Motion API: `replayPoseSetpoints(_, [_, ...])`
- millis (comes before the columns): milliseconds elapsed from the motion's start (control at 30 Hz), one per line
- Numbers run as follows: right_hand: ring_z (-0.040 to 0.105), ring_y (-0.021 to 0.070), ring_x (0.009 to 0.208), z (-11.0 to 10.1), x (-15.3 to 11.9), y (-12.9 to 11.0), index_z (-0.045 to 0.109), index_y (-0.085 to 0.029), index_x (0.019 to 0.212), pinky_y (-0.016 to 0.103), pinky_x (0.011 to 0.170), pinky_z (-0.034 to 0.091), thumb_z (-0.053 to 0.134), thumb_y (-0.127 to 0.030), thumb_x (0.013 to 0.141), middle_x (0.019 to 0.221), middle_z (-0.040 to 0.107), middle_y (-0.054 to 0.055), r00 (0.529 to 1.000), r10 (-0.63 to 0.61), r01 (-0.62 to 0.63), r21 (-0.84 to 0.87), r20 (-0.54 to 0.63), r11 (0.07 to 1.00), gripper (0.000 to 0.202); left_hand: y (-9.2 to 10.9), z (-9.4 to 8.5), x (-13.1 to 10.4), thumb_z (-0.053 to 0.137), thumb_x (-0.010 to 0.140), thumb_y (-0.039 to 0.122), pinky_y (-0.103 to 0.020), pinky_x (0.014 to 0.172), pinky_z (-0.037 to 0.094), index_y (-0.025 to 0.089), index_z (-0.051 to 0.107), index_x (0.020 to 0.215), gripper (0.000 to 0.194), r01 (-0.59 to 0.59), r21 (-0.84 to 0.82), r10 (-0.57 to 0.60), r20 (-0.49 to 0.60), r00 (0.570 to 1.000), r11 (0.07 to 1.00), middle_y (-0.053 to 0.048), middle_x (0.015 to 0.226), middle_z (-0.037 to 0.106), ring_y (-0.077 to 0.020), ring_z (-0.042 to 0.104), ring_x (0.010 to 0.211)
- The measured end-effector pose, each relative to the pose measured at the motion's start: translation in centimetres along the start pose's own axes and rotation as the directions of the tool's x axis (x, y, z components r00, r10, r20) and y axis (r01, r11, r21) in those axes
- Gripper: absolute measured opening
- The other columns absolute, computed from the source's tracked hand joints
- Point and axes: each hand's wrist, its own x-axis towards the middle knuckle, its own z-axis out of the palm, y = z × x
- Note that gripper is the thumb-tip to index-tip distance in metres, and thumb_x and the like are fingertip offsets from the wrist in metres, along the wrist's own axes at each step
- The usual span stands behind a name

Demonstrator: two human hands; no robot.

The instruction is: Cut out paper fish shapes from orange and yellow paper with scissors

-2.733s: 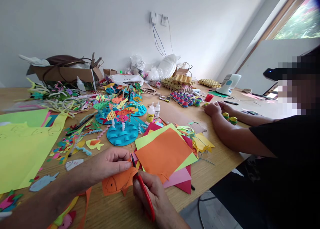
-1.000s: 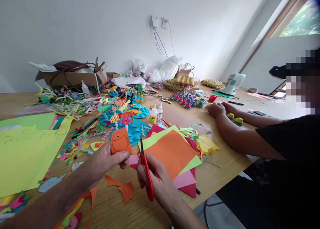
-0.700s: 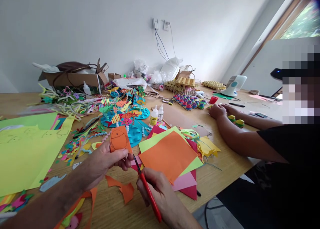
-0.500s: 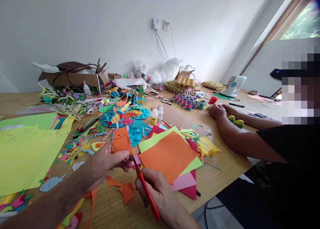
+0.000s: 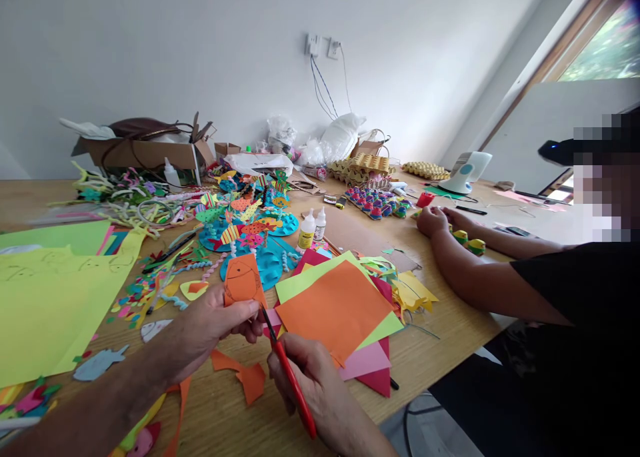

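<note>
My left hand (image 5: 219, 322) pinches a small piece of orange paper (image 5: 243, 280) between thumb and fingers; a fish outline is drawn on it in dark lines. Red-handled scissors (image 5: 294, 382) are gripped in my right hand (image 5: 316, 380), their dark blades meeting the paper's lower right corner by my left fingertips. How far the blades are apart I cannot tell. Cut orange scraps (image 5: 250, 381) lie on the table below my hands. To the right, a sheet of orange paper (image 5: 336, 310) tops a fanned stack of coloured sheets.
Two glue bottles (image 5: 307, 231) stand behind the stack. Paper fish on blue bases (image 5: 260, 260) crowd the middle. Yellow-green sheets (image 5: 55, 310) cover the left side. At the right sits a person whose hands (image 5: 433, 222) hold small craft pieces. Egg cartons (image 5: 361, 168) and a cardboard box (image 5: 145, 160) are farther back.
The view has shifted slightly. My hands, the orange paper and the scissors keep nearly the same positions, the scissors having moved only a little.
</note>
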Motion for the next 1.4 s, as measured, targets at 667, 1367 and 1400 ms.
replayPoseSetpoints(667, [0.026, 0.0075, 0.049, -0.4, -0.4, 0.6, 0.038, -0.019, 0.058, 0.02, 0.044, 0.018, 0.046, -0.03, 0.084, 0.054, 0.028, -0.005, 0.999, 0.023, -0.024, 0.02, 0.033, 1.0, 0.029, -0.2, -0.4, 0.1, 0.06, 0.07, 0.022, -0.024, 0.057, 0.045, 0.015, 0.063, 0.065, 0.009, 0.039, 0.028, -0.039, 0.025, 0.999, 0.999, 0.0, 0.06, 0.064, -0.0131, 0.057, 0.058])
replayPoseSetpoints(1367, [0.025, 0.0078, 0.053, -1.1, -0.6, 0.1, 0.034, -0.018, 0.059, 0.021, 0.045, 0.02, 0.046, -0.034, 0.086, 0.058, 0.03, -0.006, 0.998, -0.045, 0.05, -0.166, 0.036, 0.985, 0.033, -0.4, -2.4, 0.4, 0.061, 0.077, 0.024, -0.024, 0.056, 0.05, 0.018, 0.067, 0.07, 0.011, 0.01, 0.18, -0.026, 0.088, 0.996, 0.984, -0.001, 0.066, 0.066, -0.0137, 0.059, 0.058])
replayPoseSetpoints(1400, [0.025, 0.0078, 0.053, -1.1, -0.6, 0.1, 0.034, -0.018, 0.059, 0.021, 0.045, 0.02, 0.046, -0.034, 0.086, 0.058, 0.03, -0.005, 0.998, -0.046, 0.051, -0.17, 0.034, 0.984, 0.034, -0.4, -2.4, 0.4, 0.061, 0.077, 0.024, -0.024, 0.055, 0.049, 0.018, 0.067, 0.07, 0.011, 0.01, 0.179, -0.027, 0.094, 0.995, 0.984, -0.001, 0.067, 0.066, -0.0135, 0.059, 0.058])
